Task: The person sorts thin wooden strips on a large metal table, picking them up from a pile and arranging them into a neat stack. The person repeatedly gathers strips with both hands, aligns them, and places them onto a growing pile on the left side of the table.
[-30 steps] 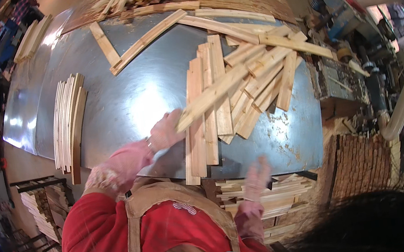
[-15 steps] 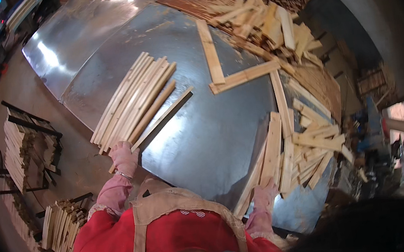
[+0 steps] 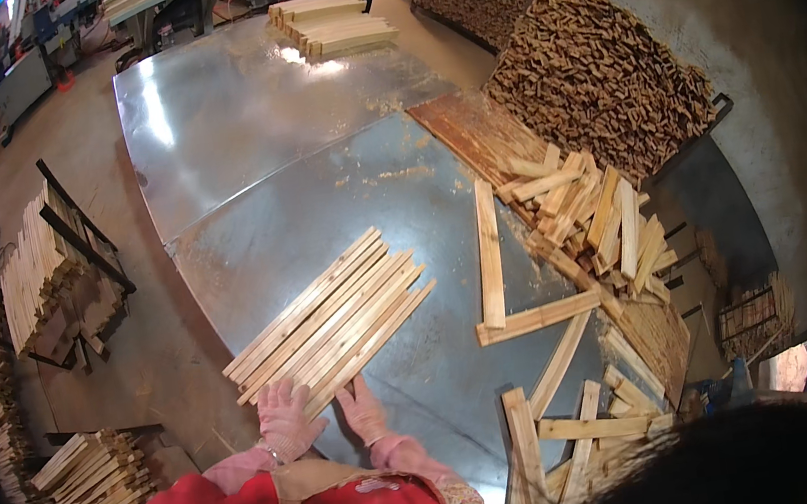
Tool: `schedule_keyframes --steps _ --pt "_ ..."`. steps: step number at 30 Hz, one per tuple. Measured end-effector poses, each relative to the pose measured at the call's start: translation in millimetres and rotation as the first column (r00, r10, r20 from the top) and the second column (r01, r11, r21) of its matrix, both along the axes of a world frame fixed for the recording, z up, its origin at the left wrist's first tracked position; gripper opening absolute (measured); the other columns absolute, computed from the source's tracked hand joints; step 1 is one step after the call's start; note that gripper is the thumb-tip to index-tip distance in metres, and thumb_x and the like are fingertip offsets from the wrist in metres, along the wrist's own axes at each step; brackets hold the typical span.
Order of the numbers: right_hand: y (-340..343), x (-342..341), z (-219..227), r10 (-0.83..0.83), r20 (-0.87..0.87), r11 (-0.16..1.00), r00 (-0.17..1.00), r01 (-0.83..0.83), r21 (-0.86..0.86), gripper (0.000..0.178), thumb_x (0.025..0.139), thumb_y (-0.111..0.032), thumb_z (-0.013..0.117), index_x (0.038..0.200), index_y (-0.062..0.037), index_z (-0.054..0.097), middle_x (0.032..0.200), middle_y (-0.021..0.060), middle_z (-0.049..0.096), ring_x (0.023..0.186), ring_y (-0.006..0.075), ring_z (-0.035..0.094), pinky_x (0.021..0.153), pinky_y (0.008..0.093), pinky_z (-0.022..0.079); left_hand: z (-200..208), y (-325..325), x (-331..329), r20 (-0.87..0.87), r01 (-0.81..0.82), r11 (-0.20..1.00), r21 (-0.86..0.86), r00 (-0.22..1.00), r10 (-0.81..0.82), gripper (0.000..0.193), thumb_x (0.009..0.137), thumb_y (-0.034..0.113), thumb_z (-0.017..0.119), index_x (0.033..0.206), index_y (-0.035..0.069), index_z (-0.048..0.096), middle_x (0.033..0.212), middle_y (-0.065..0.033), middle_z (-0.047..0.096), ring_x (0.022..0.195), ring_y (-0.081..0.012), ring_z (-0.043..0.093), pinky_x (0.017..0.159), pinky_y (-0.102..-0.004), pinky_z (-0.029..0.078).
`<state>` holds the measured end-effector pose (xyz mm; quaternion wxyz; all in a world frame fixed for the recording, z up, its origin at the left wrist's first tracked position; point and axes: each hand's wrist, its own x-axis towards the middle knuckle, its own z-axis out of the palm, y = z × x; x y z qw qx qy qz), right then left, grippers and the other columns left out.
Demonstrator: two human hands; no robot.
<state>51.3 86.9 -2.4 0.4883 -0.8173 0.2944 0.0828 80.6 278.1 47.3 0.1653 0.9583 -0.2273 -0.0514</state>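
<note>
A row of long, pale wooden strips (image 3: 331, 321) lies side by side, slanting, on a metal-topped table (image 3: 417, 361). My left hand (image 3: 286, 419), which looks gloved in pale pink, rests over the near ends of the strips with its fingers spread. Beside the row's near right edge is my right hand (image 3: 363, 413), its fingers stretched out and touching the end of the outermost strip. Neither hand is wrapped round a strip. The far ends of the strips are slightly uneven.
Two loose planks (image 3: 489, 262) meet at a corner right of the row. Mixed offcuts (image 3: 601, 218) are heaped on a rusty board (image 3: 438, 122). More planks (image 3: 522, 439) lie near right. Stacked strips (image 3: 325, 25) sit at the table's far end; racks of strips (image 3: 43, 266) stand left.
My right hand has left the planks on the right and come to the row of strips. The gap beside the outer strip has closed. The view has shifted, showing more of the far side.
</note>
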Motion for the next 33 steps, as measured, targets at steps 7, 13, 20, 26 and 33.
schedule_keyframes --steps 7,13,20,26,33 --pt "-224 89 12 -0.031 -0.050 0.739 0.998 -0.010 -0.673 0.069 0.092 -0.049 0.071 0.147 -0.0107 0.056 0.142 0.0255 0.064 0.135 0.0433 0.057 0.112 0.0519 0.046 -46 2 0 0.063 0.014 0.995 0.102 0.998 -0.020 0.091 0.071 0.048 0.089 0.149 0.012 0.059 0.160 -0.0238 0.047 0.152 -0.0455 0.040 0.129 -0.0622 0.025" --pt "-377 122 -37 -0.385 -0.116 0.631 0.916 0.170 -0.757 0.101 0.088 -0.057 0.075 0.167 -0.0125 0.029 0.151 0.0230 0.054 0.139 0.0432 0.051 0.114 0.0559 0.044 -45 4 -1 0.006 -0.011 0.985 0.171 1.000 0.010 0.096 0.067 0.048 0.089 0.150 0.013 0.058 0.163 -0.0233 0.045 0.154 -0.0454 0.037 0.129 -0.0633 0.024" --pt "-356 -2 -15 -0.384 -0.197 0.706 0.902 0.150 -0.692 0.089 0.093 -0.043 0.075 0.164 -0.0074 0.036 0.139 0.0303 0.063 0.128 0.0469 0.061 0.111 0.0538 0.048 -50 2 6 0.158 0.036 0.982 0.185 0.985 -0.066 0.092 0.053 0.039 0.094 0.135 0.012 0.062 0.152 -0.0219 0.050 0.145 -0.0465 0.044 0.121 -0.0644 0.036" --pt "-254 -54 38 -0.343 -0.272 0.928 0.899 0.280 -0.245 0.049 0.098 -0.047 0.062 0.119 -0.0037 0.071 0.103 0.0265 0.077 0.102 0.0477 0.074 0.087 0.0563 0.057 -16 -29 20 -0.032 0.107 0.994 -0.014 0.994 -0.108 0.083 0.076 0.040 0.087 0.146 0.008 0.058 0.155 -0.0247 0.048 0.145 -0.0505 0.043 0.124 -0.0649 0.030" --pt "-32 -30 -5 0.280 -0.081 0.952 0.956 -0.288 -0.101 0.049 0.100 -0.046 0.062 0.132 -0.0095 0.071 0.129 0.0211 0.074 0.121 0.0419 0.069 0.109 0.0507 0.053 -44 -68 22 0.070 0.346 0.934 0.093 0.933 -0.353 0.082 0.091 0.045 0.077 0.159 0.009 0.049 0.167 -0.0271 0.038 0.158 -0.0476 0.030 0.131 -0.0639 0.014"
